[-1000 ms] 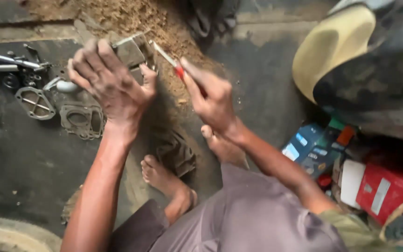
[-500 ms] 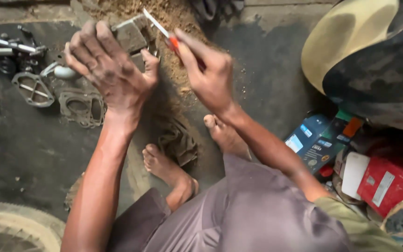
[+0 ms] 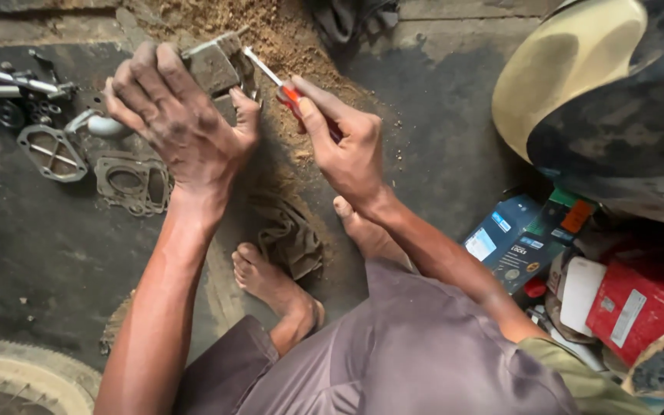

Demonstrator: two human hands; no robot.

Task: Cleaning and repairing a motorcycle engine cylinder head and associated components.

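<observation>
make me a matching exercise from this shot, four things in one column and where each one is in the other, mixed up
Things:
1. metal block
2. screwdriver
3. rag
4. flat gaskets

Places:
A. on the floor between the bare feet
B. in the right hand, tip at the block
C. on the dark floor, left of the left forearm
D. gripped by the left hand over the sawdust

Pairs: 1-D, 2-B, 3-A, 4-C

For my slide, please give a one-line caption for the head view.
Left hand grips a grimy metal part while right hand works a red-handled screwdriver against it, above sawdust.
</observation>
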